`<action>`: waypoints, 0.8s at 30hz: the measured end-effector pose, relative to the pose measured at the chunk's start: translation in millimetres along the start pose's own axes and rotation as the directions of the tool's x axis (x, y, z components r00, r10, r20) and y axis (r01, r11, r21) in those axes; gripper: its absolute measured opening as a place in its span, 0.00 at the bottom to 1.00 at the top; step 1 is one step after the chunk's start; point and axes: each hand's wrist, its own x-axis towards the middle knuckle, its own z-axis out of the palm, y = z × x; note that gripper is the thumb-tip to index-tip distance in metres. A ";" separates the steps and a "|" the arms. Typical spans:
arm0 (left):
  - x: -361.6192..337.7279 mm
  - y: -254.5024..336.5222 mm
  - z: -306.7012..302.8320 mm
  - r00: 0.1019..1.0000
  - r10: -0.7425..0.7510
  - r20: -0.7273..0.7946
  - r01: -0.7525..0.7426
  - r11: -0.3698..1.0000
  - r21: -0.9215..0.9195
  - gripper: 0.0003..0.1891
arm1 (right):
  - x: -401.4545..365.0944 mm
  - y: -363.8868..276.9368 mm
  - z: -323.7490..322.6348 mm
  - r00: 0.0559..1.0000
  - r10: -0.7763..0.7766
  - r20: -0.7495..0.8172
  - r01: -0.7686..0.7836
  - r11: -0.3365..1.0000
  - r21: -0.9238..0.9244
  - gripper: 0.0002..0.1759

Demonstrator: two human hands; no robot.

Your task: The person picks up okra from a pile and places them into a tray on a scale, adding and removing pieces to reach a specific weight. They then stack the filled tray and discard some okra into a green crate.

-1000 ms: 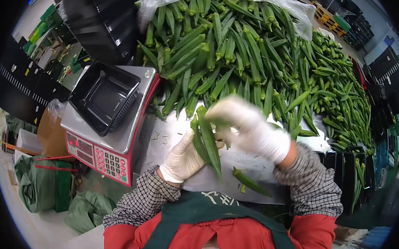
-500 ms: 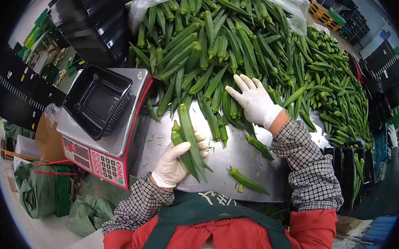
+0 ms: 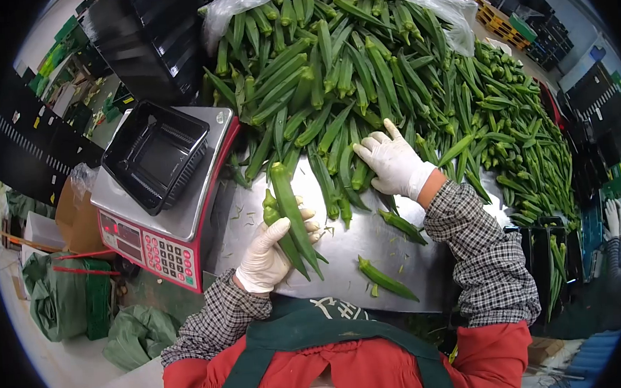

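My left hand, in a white glove, holds several okra pods upright above the metal table. The gloved right hand rests at the near edge of the large okra pile, its index finger stretched out and the others bent over the pods; whether it grips one cannot be made out. Below it on the metal lie two separate pods, one near my right wrist and one close to the table's front edge.
Left of the pile, a black plastic tray sits tilted on a scale. Stacked black trays stand behind it. Clear plastic film borders the pile's back. At far right, another person's gloved hand is visible.
My right hand has shifted slightly, its index finger now extended and the other fingers more bent. My left hand and its pods have moved slightly to the left.
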 end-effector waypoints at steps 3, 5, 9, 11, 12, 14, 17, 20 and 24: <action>-4.2 3.3 4.4 0.999 0.051 -0.018 -0.050 0.998 0.031 0.26 | -7.6 -0.2 -16.2 0.995 -0.100 0.023 0.101 0.994 -0.047 0.21; -5.4 6.3 5.2 0.997 0.083 -0.005 -0.082 0.992 0.098 0.27 | -14.9 -1.4 -26.3 0.979 -0.058 -0.195 0.082 0.989 0.119 0.21; 0.2 -0.6 14.1 0.995 0.090 0.030 -0.094 0.980 0.176 0.29 | -19.5 -35.2 -75.6 0.952 0.206 -0.225 -0.058 0.845 0.532 0.25; 5.6 -7.4 21.5 0.992 0.093 0.081 -0.103 0.986 0.134 0.31 | -17.8 -66.0 -85.5 0.979 0.198 -0.054 -0.119 0.763 0.635 0.28; 7.6 -10.9 24.0 0.990 0.097 0.106 -0.109 0.988 0.110 0.31 | -16.9 -82.8 -87.9 0.985 0.161 0.065 -0.166 0.763 0.625 0.31; 7.3 -15.8 24.6 0.997 0.053 0.056 -0.056 0.997 0.053 0.32 | -16.1 -113.4 -88.2 0.970 0.102 0.220 -0.224 0.724 0.652 0.33; 0.9 -11.5 19.2 1.000 0.010 -0.006 -0.009 1.000 0.020 0.28 | -18.5 -114.8 -86.0 0.994 -0.004 0.107 -0.072 0.712 0.699 0.34; -5.1 -5.4 11.6 0.998 -0.042 -0.049 0.039 0.998 -0.058 0.22 | -10.8 -95.0 -82.7 0.978 0.099 0.182 -0.205 0.593 0.779 0.28; -13.3 12.6 25.5 0.992 0.081 -0.101 -0.075 0.995 0.060 0.25 | -6.1 -65.6 -16.2 0.934 0.347 -0.082 -0.262 0.824 0.502 0.35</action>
